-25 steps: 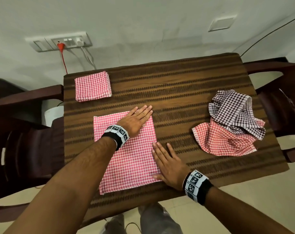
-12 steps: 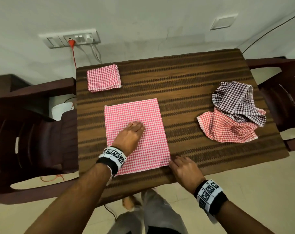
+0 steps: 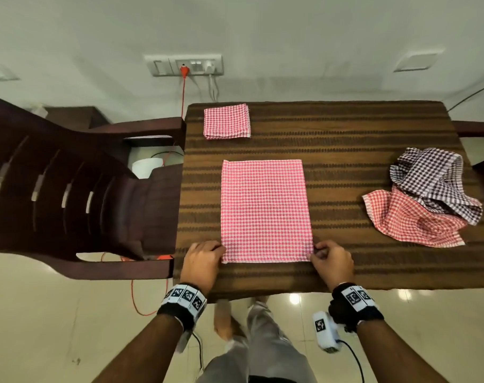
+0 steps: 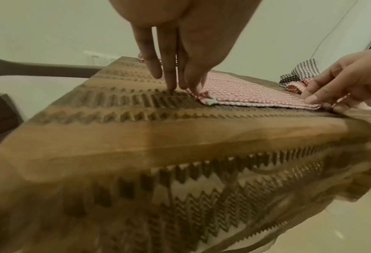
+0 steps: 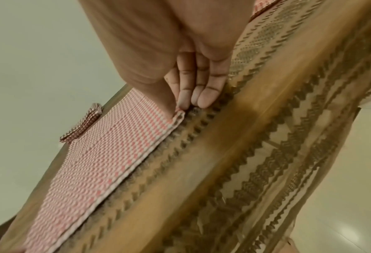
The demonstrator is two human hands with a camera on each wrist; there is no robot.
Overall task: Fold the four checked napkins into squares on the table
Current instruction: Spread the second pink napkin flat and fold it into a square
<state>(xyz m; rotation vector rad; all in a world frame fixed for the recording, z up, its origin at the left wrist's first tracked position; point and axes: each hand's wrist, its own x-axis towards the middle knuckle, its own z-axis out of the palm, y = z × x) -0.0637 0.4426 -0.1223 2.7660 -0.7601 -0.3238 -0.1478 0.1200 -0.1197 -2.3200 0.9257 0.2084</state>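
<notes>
Both palms off cloth now; our left hand (image 3: 203,259) and right hand (image 3: 332,261) pinch pink napkin (image 3: 265,211) corners at 6 o'clock, ready to fold toward 12.

Brown patterned table (image 3: 346,139); folded pink napkin (image 3: 226,121), flat pink napkin (image 3: 264,211), crumpled napkins (image 3: 426,200)

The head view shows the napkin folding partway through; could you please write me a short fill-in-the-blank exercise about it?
1. The left hand and right hand each pinch a near ____ of the pink napkin.
2. The folded pink square lies at the table's far ____ corner.
3. The dark checked napkin lies crumpled on top of a ____ one.

Missing words: corner; left; red
</notes>
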